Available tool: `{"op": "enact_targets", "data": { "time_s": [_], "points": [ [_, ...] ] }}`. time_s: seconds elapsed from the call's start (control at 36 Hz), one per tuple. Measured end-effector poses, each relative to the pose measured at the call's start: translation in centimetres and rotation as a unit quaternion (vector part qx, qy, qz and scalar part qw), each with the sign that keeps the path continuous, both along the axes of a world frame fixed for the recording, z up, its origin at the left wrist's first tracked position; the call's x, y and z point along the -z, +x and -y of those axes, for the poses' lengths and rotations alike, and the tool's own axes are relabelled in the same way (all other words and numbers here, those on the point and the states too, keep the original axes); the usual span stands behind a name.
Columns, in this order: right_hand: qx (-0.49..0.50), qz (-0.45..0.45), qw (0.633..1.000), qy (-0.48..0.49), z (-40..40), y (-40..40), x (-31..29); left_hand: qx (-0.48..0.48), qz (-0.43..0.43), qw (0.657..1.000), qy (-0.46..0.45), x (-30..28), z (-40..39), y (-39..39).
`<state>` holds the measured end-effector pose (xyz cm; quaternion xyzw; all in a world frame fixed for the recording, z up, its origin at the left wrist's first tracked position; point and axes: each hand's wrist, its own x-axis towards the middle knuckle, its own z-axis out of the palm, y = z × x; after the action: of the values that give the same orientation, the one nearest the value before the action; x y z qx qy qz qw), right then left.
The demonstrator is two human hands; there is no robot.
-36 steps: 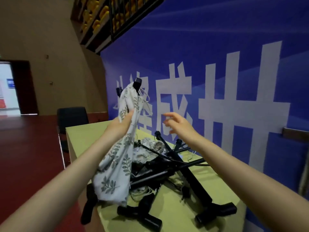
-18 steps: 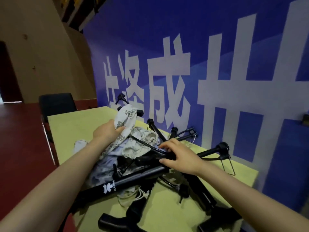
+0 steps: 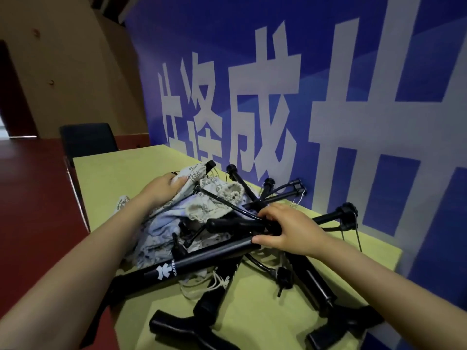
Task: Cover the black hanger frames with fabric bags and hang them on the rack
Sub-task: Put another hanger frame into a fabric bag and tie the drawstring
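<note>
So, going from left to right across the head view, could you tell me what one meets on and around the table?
Black chair → left hand on the leaf-print fabric bag → right hand on the black frames → blue banner.

Two bare hands are seen: left hand [image 3: 161, 189], right hand [image 3: 290, 227]. One yellow-green rectangular table [image 3: 121, 170] and one black chair [image 3: 87, 140] are counted. One blue banner with large white characters [image 3: 303, 97] is shown. Black tubular hanger frames [image 3: 202, 258] and leaf-print fabric bags [image 3: 171, 223] are heaped and tangled; exact counts cannot be told.
</note>
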<state>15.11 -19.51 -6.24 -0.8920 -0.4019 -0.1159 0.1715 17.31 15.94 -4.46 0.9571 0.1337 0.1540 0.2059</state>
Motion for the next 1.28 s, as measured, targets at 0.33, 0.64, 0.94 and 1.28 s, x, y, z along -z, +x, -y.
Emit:
{"op": "enact_targets", "data": {
  "time_s": [0.33,0.64,0.94,1.28],
  "points": [
    [0.048,0.029,0.993,-0.104,-1.5,-2.0,-0.7,-0.068,-0.091,0.975,0.191,0.0,0.1,-3.1],
    [0.034,0.123,0.984,-0.127,-0.7,-2.2,-1.7,-0.047,-0.028,0.98,0.191,2.4,-3.1,-2.5],
    [-0.018,0.174,0.981,-0.084,-0.2,-1.9,-1.3,0.05,0.078,0.994,0.053,0.8,-2.3,-5.6],
    [0.044,0.178,0.981,-0.057,0.3,-3.3,-4.1,0.186,0.105,0.976,-0.043,-0.7,4.6,-12.3]
  ]
}}
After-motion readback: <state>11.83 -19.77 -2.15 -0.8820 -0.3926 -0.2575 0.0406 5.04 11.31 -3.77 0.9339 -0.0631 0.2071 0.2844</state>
